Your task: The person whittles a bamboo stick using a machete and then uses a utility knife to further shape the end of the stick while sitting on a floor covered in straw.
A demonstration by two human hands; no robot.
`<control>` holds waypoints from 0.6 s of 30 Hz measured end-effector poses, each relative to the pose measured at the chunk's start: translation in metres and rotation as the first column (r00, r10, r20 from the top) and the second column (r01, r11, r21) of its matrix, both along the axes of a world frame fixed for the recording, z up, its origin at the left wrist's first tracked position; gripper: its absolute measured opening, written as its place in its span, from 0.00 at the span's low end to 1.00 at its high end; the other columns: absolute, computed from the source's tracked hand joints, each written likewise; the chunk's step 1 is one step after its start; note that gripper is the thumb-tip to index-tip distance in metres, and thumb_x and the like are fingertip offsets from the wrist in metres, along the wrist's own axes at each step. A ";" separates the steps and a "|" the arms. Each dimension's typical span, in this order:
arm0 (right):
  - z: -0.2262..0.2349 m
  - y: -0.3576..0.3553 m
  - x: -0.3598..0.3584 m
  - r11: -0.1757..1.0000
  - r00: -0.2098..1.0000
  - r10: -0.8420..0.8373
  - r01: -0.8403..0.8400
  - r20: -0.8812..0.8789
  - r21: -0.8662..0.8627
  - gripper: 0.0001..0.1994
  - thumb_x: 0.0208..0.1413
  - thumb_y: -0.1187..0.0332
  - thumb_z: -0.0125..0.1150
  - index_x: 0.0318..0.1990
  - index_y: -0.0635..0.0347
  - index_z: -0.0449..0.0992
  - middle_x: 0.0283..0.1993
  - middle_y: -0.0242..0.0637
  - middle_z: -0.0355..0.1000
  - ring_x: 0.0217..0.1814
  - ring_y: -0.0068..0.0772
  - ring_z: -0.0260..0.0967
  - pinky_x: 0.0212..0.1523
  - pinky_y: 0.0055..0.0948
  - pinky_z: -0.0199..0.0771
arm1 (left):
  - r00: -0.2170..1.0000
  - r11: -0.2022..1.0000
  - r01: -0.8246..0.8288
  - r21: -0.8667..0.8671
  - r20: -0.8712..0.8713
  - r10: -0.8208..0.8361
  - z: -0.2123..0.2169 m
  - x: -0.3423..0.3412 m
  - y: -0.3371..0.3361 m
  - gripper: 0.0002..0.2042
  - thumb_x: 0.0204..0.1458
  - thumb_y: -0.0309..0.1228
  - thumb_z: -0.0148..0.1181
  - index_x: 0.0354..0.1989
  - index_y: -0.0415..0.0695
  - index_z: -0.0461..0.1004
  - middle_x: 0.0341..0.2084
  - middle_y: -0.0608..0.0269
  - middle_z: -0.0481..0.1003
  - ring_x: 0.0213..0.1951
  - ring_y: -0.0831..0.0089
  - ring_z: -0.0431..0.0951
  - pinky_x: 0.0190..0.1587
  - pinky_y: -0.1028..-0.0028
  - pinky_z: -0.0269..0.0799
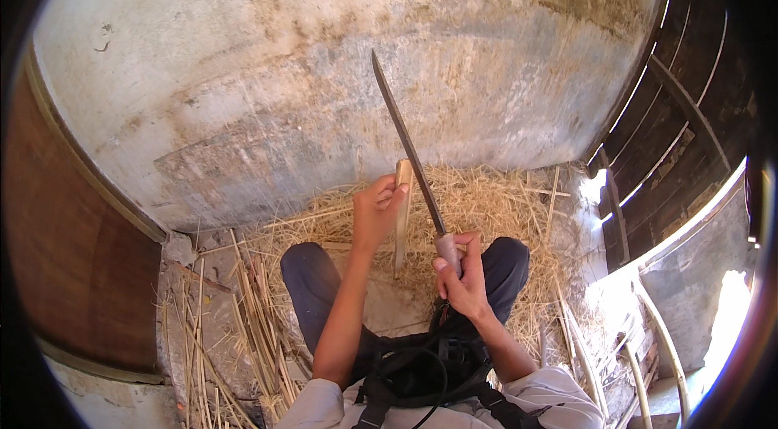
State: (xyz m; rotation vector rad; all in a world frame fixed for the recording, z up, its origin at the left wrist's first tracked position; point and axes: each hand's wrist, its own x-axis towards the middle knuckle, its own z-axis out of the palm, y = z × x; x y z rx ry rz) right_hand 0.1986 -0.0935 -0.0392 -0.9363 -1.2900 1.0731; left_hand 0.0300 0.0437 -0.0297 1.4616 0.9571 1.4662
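My right hand [463, 277] is closed round the grey-brown handle of a long machete [403, 131], its narrow dark blade slanting up and to the left. In my left hand [379, 206] is a pale strip of split bamboo or wood [400, 228], held upright by its upper part. The blade passes just right of the strip's top; whether they touch I cannot tell. Both hands are in front of my bent knees, over a heap of straw-like shavings [502, 210].
A stained plaster wall [324, 89] rises straight ahead. Several long thin strips [258, 324] lie left of my knees. Curved poles [660, 332] lie at the lower right. A brown wooden panel [81, 251] stands on the left, dark slatted boards [677, 121] on the right.
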 end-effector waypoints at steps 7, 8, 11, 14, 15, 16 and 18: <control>0.001 -0.002 -0.004 0.998 0.999 0.024 -0.025 -0.025 -0.062 0.17 0.66 0.76 0.57 0.56 0.58 0.57 0.29 0.27 0.66 0.23 0.13 0.61 0.24 0.19 0.61 | 1.000 1.000 -0.016 0.027 -0.023 0.017 0.002 -0.001 -0.004 0.09 0.62 0.23 0.65 0.47 0.33 0.79 0.36 0.63 0.82 0.39 0.82 0.79 0.42 0.79 0.77; 0.001 -0.003 -0.006 0.997 1.000 0.018 -0.019 -0.020 -0.071 0.17 0.66 0.76 0.57 0.56 0.57 0.57 0.29 0.27 0.67 0.23 0.13 0.61 0.24 0.19 0.61 | 1.000 0.999 -0.017 0.034 -0.021 0.018 0.002 -0.002 -0.004 0.08 0.61 0.23 0.66 0.46 0.33 0.79 0.34 0.64 0.81 0.38 0.84 0.78 0.40 0.81 0.75; -0.005 -0.003 -0.004 0.997 1.000 0.001 -0.002 -0.009 -0.077 0.18 0.66 0.76 0.56 0.57 0.58 0.57 0.29 0.27 0.67 0.23 0.13 0.61 0.24 0.20 0.61 | 1.000 0.999 -0.014 0.031 -0.003 0.014 0.002 0.001 -0.004 0.08 0.60 0.23 0.67 0.45 0.33 0.79 0.34 0.64 0.81 0.37 0.84 0.78 0.40 0.81 0.75; 0.000 -0.003 -0.001 0.988 0.996 0.044 -0.054 -0.074 -0.147 0.18 0.67 0.75 0.55 0.59 0.59 0.57 0.29 0.28 0.66 0.22 0.15 0.61 0.23 0.21 0.62 | 0.997 0.995 -0.012 0.101 -0.075 0.019 0.001 0.000 -0.006 0.12 0.56 0.21 0.69 0.48 0.35 0.78 0.37 0.65 0.82 0.39 0.81 0.79 0.42 0.78 0.77; 0.004 -0.003 0.001 0.980 0.992 0.061 -0.080 -0.107 -0.181 0.18 0.67 0.74 0.55 0.60 0.60 0.57 0.29 0.28 0.66 0.22 0.15 0.62 0.23 0.21 0.62 | 0.993 0.987 -0.016 0.158 -0.113 0.034 0.000 -0.001 -0.005 0.15 0.55 0.23 0.71 0.49 0.36 0.78 0.38 0.64 0.82 0.40 0.79 0.80 0.44 0.76 0.77; 0.008 -0.001 0.004 0.969 0.982 0.095 -0.129 -0.164 -0.209 0.18 0.67 0.74 0.55 0.60 0.60 0.58 0.29 0.28 0.66 0.22 0.17 0.63 0.23 0.22 0.63 | 0.988 0.977 -0.018 0.214 -0.149 0.050 -0.003 -0.003 -0.001 0.17 0.53 0.25 0.73 0.50 0.36 0.78 0.39 0.63 0.82 0.41 0.77 0.81 0.45 0.73 0.78; 0.016 0.003 0.012 0.941 0.948 0.153 -0.226 -0.278 -0.254 0.18 0.67 0.74 0.54 0.60 0.61 0.58 0.28 0.28 0.66 0.22 0.19 0.65 0.24 0.23 0.65 | 0.977 0.965 0.014 0.262 -0.211 0.043 -0.017 -0.004 0.009 0.21 0.51 0.25 0.74 0.53 0.37 0.76 0.42 0.63 0.81 0.43 0.75 0.81 0.47 0.70 0.79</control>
